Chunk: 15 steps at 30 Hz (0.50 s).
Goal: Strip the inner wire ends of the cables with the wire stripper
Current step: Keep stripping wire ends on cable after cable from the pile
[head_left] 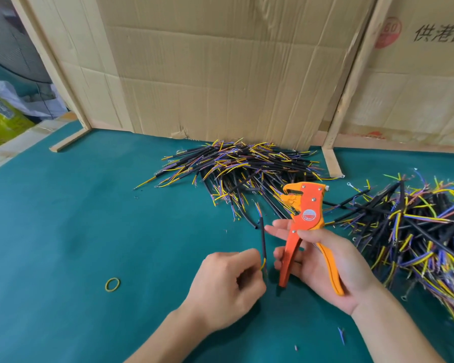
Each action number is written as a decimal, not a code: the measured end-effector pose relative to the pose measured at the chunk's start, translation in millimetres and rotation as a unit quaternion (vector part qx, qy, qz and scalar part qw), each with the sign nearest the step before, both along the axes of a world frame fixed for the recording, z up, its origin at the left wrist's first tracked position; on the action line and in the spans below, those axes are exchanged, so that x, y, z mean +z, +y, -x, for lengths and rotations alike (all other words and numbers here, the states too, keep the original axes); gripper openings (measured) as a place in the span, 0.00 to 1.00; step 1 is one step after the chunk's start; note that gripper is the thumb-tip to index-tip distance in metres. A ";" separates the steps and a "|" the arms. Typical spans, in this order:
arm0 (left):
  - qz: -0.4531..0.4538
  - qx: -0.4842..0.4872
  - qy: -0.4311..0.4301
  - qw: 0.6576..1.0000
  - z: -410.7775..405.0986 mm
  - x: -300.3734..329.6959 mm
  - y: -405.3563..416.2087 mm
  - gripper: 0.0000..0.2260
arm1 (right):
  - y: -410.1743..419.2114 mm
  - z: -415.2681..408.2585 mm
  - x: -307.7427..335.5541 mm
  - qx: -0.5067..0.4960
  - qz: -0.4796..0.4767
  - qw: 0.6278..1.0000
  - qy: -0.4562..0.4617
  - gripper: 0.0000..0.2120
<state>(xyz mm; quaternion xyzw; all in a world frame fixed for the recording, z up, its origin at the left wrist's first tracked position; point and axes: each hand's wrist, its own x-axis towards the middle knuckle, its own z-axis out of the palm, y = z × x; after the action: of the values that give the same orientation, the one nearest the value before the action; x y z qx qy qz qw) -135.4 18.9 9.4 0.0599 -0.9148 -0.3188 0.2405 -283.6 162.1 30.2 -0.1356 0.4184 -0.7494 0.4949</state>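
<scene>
Just left of the wire stripper (303,231), whose head is pointing up, the left hand (226,286) is pinching an upright cable (262,238); the right hand (325,260) is gripping the stripper's handles.

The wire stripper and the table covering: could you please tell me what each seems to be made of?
The wire stripper looks like moulded orange plastic, smooth with a slight sheen, with small metal rivets. The table covering looks like teal felt or baize, matte and faintly fuzzy, though the exact fabric is uncertain.

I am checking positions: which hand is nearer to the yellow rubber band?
Left. The left hand is just right of the rubber band; the right hand, holding the wire stripper, is farther right.
</scene>
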 end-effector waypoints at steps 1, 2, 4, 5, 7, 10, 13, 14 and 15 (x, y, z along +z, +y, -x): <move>0.039 -0.010 0.003 0.999 -1.0 -0.3 1.7 0.08 | 0.2 1.0 -0.2 0.001 -0.005 1.000 0.000 0.27; 0.074 -0.012 0.007 0.997 -1.5 -0.5 3.5 0.08 | 0.3 1.6 -0.3 0.002 -0.008 1.000 0.001 0.26; 0.107 -0.011 0.019 0.994 -2.7 0.8 5.8 0.09 | 0.4 2.4 -0.8 0.005 -0.007 1.000 0.009 0.26; 0.114 -0.014 0.024 0.993 -3.4 1.6 5.9 0.10 | 0.6 2.9 -0.6 0.008 -0.001 1.000 0.011 0.25; 0.123 -0.027 0.014 0.992 -6.5 1.7 4.6 0.13 | 1.1 4.1 -0.6 0.012 0.016 1.000 0.007 0.26; 0.084 -0.046 -0.040 0.995 -7.0 2.0 0.7 0.10 | 2.2 6.6 -1.6 0.015 0.037 0.999 0.005 0.30; -0.041 -0.052 -0.078 0.995 -1.4 6.0 -3.1 0.10 | 1.3 7.2 -2.7 0.018 0.045 0.999 0.012 0.36; -0.084 -0.054 -0.083 0.991 0.6 8.0 -4.6 0.09 | 0.7 7.1 -2.7 0.020 0.047 0.999 0.013 0.36; -0.116 -0.058 -0.092 0.987 1.8 9.5 -6.3 0.09 | 0.1 7.0 -2.8 0.023 0.049 0.998 0.015 0.36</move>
<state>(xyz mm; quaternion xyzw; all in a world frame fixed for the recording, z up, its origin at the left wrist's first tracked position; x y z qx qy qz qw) -137.2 12.6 18.9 0.0635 -0.8917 -0.4297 0.1275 -290.6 162.3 27.4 -0.1804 0.3850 -0.7553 0.4988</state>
